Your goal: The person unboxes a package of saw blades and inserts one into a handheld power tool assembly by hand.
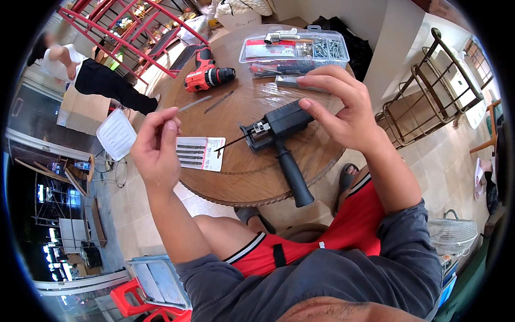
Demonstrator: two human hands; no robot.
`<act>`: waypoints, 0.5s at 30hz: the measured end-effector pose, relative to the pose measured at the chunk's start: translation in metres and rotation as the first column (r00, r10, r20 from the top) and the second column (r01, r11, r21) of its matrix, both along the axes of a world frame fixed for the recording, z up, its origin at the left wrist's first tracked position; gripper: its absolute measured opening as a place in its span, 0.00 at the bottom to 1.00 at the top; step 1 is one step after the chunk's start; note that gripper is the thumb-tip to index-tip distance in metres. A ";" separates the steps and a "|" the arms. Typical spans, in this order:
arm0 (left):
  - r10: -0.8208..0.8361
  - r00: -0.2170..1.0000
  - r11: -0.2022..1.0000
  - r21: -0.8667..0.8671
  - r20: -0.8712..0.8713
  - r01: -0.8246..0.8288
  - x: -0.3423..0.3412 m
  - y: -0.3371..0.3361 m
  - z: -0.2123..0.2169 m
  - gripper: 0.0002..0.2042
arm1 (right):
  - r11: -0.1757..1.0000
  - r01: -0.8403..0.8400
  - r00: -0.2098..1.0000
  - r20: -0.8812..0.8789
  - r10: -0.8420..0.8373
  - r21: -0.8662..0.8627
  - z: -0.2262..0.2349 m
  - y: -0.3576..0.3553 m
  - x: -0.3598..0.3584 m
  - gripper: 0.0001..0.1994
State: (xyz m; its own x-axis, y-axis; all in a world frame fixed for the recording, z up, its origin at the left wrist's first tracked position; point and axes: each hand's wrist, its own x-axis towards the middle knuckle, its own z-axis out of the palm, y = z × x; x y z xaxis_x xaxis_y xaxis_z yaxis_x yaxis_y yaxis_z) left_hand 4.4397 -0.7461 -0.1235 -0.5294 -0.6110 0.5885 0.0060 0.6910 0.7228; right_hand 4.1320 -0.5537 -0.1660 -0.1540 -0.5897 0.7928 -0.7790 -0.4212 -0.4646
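Note:
My left hand [156,150] is closed in a pinch over the table's left side. From its fingertips reaches a thin grey blade-like strip [196,103]; a dark thin bit or blade [219,102] lies beside it. My right hand [343,107] has thumb and fingers apart, its thumb over the end of a black reciprocating saw attachment [289,118]. The attachment rests on the table, its side handle [294,180] jutting over the near edge. A dark saw blade [230,142] extends left from its clamp, its tip over a blade card [213,155] with several blades.
On the round wooden table [252,185] stand a red and black cordless drill [206,75] and a clear case [343,59] of screws and tools. A grey metal bar [289,81] lies before the case. A metal rack [440,102] is at right; a person [91,70] is far left.

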 end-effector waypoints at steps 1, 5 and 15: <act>-0.074 0.997 0.996 -0.056 -0.005 0.074 -0.003 0.014 0.007 0.10 | 1.000 -0.013 1.000 0.016 0.013 -0.007 0.003 0.000 0.005 0.15; -0.226 0.960 0.963 -0.114 0.166 0.246 -0.039 0.047 0.039 0.08 | 0.983 -0.172 0.985 0.010 0.172 0.059 0.015 -0.008 0.027 0.16; -0.205 0.940 0.893 -0.341 0.272 0.293 -0.064 0.039 0.061 0.06 | 0.813 -0.502 0.865 0.172 0.472 0.294 0.037 -0.052 0.028 0.08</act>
